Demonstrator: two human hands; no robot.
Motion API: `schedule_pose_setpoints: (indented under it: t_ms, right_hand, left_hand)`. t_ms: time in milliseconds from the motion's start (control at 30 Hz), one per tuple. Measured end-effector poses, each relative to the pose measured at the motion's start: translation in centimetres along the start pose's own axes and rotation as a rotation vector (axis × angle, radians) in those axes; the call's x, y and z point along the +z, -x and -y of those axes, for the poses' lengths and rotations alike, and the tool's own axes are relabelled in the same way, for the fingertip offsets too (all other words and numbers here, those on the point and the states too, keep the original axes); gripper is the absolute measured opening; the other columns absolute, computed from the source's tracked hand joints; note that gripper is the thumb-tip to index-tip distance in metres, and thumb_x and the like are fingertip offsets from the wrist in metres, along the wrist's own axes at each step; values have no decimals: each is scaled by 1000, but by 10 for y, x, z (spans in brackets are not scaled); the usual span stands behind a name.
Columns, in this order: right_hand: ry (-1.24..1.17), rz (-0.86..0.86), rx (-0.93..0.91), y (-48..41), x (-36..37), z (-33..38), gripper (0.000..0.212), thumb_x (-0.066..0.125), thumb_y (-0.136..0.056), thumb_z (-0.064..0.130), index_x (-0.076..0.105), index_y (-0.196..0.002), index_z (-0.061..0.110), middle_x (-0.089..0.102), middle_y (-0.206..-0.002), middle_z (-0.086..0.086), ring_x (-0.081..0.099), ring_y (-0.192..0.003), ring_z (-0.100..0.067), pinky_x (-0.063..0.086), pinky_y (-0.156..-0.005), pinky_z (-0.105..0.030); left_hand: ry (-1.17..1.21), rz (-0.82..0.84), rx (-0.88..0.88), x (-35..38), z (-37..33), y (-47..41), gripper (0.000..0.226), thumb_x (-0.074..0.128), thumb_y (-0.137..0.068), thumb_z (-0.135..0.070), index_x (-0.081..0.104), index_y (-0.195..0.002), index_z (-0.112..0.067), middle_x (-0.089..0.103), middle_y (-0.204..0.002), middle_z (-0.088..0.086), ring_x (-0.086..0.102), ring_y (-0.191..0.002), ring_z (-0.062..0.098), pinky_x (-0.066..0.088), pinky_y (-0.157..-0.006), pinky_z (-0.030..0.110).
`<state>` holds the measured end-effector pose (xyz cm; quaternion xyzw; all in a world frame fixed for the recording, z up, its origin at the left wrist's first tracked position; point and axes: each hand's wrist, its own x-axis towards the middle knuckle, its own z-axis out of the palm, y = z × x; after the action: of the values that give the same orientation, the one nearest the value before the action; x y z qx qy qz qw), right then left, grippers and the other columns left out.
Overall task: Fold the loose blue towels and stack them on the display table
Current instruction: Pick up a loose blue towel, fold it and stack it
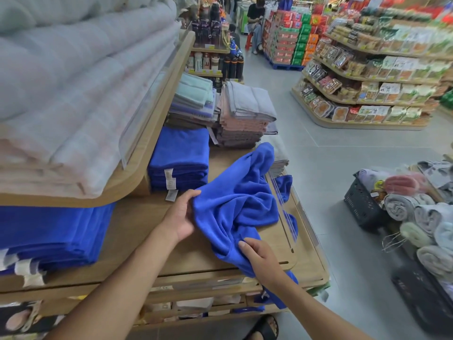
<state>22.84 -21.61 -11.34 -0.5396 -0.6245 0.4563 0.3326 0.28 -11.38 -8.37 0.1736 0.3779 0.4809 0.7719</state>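
Note:
A loose blue towel (240, 202) lies crumpled on the wooden display table (137, 231), with one end hanging over the front edge. My left hand (180, 214) grips its left edge. My right hand (261, 258) holds its lower part near the table's front. A stack of folded blue towels (180, 157) with white tags sits behind the loose one, against the curved shelf. More folded blue towels (54, 234) lie at the left under the upper shelf.
Grey and pink folded towels (244, 114) are stacked at the table's far end. Pale bedding (81, 77) fills the upper shelf on the left. Black crates with rolled towels (407, 209) stand on the floor at right. A person sits far down the aisle.

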Motion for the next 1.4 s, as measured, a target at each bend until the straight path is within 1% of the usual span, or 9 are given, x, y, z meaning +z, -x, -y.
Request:
schedule_pose_setpoints:
  t_ms: [167, 300, 533, 733, 900, 967, 1133, 1300, 1400]
  right_hand:
    - [-8, -8, -20, 1, 1, 4, 47, 49, -98, 41, 41, -68, 6, 37, -61, -3, 35, -59, -17, 30, -59, -36]
    - [-16, -6, -20, 2, 1, 5, 50, 49, -99, 40, 44, -71, -1, 39, -63, -14, 37, -60, -22, 31, -60, -39]
    - [-11, -8, -18, 2, 1, 5, 46, 50, -101, 33, 43, -69, 2, 40, -62, -3, 36, -59, -18, 31, -59, -36]
    - [-48, 4, 1, 3, 0, 8, 47, 50, -103, 30, 42, -71, -3, 37, -65, -20, 35, -61, -23, 29, -60, -38]
    - [-68, 32, -3, 4, -1, 8, 51, 50, -100, 40, 43, -71, -2, 38, -65, -21, 35, -60, -23, 30, -59, -38]
    - [-73, 38, -11, 4, -1, 8, 54, 50, -97, 46, 43, -70, 0, 36, -64, -21, 35, -60, -22, 29, -59, -38]
    - [-37, 31, -26, 3, 0, 5, 48, 51, -96, 46, 39, -65, 11, 34, -62, -4, 33, -59, -16, 28, -58, -34]
    - [-53, 40, -31, 3, 2, 5, 49, 52, -96, 46, 41, -66, 9, 36, -61, -6, 34, -59, -20, 28, -59, -38]
    - [-93, 37, -24, 2, 3, 4, 52, 54, -95, 44, 47, -72, -2, 41, -66, -22, 39, -62, -25, 33, -62, -40]
  left_hand:
    - [-265, 40, -64, -14, -5, 2, 34, 49, -68, -3, 58, -101, -6, 53, -104, 18, 56, -92, 30, 43, -91, 38]
    - [-552, -59, -78, -18, -4, 6, 21, 73, -80, -29, 71, -91, -12, 73, -96, 16, 67, -91, 30, 50, -90, 41]
    - [-894, -154, 63, -31, -12, 8, 11, 77, -90, -24, 77, -89, -13, 79, -89, 8, 73, -78, 18, 59, -71, 29]
    - [-368, -6, 160, -30, -28, 30, 18, 74, -80, -8, 67, -96, -7, 70, -99, 19, 69, -89, 27, 55, -81, 35]
    - [74, 73, 116, -72, -43, 60, 41, 84, -65, -31, 79, -102, -14, 76, -105, 11, 73, -98, 27, 60, -82, 39]
    - [-154, -42, 47, -93, -48, 68, 38, 77, -78, -44, 79, -104, -16, 76, -109, 12, 72, -104, 28, 57, -88, 40]
    - [-1373, -346, 143, -116, -53, 66, 12, 72, -90, -34, 77, -79, -35, 75, -87, -11, 69, -91, 18, 55, -89, 43]
    - [-1516, -357, 594, -52, -51, 48, 15, 68, -88, -29, 69, -85, -43, 63, -89, -27, 61, -78, -5, 50, -71, 26]
    - [-1587, -158, 547, 0, -41, 18, 17, 63, -91, -25, 76, -95, -36, 68, -83, -31, 62, -79, -7, 51, -75, 26]
